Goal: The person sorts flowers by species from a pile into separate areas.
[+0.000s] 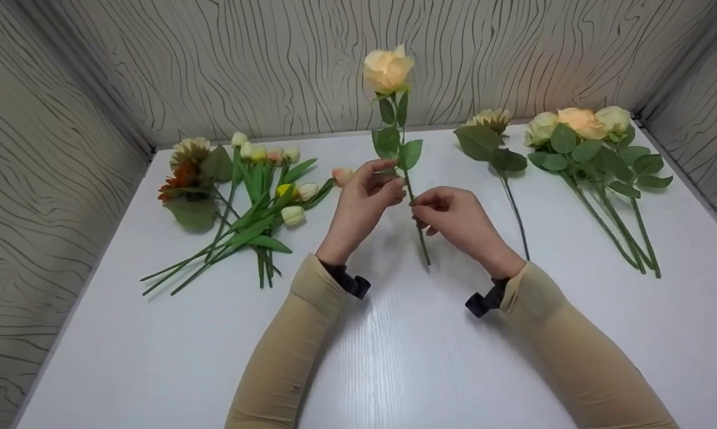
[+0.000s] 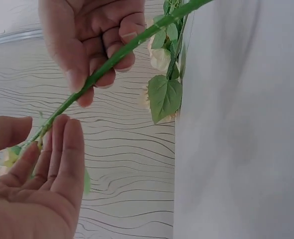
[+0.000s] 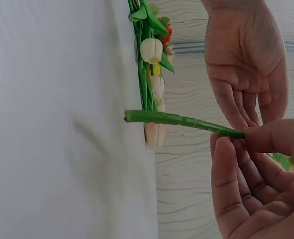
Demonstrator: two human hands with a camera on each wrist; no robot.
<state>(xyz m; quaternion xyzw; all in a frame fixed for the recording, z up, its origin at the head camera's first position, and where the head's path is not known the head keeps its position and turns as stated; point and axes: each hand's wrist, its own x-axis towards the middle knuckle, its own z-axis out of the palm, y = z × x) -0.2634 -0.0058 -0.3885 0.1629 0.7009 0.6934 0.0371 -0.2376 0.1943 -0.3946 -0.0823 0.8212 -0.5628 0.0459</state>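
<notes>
A peach rose (image 1: 388,70) stands nearly upright above the white table, its leafy green stem slanting down to the right. My right hand (image 1: 453,217) pinches the lower stem between thumb and fingertips. In the right wrist view, the cut end of the stem (image 3: 156,117) sticks out past that pinch. My left hand (image 1: 361,205) is higher up, beside the leaves. In the left wrist view, the left hand (image 2: 42,174) has its thumb apart from its extended fingers, and the stem passes by the fingertips. Whether those fingertips bear on the stem is hard to see.
Several tulips (image 1: 254,229) lie crossed at the left, beside cream and orange flowers (image 1: 182,179). Right of my hands lies one cream flower (image 1: 489,122) with a long stem. Farther right is a bunch of roses (image 1: 582,122). A patterned wall (image 1: 275,71) borders the table's back.
</notes>
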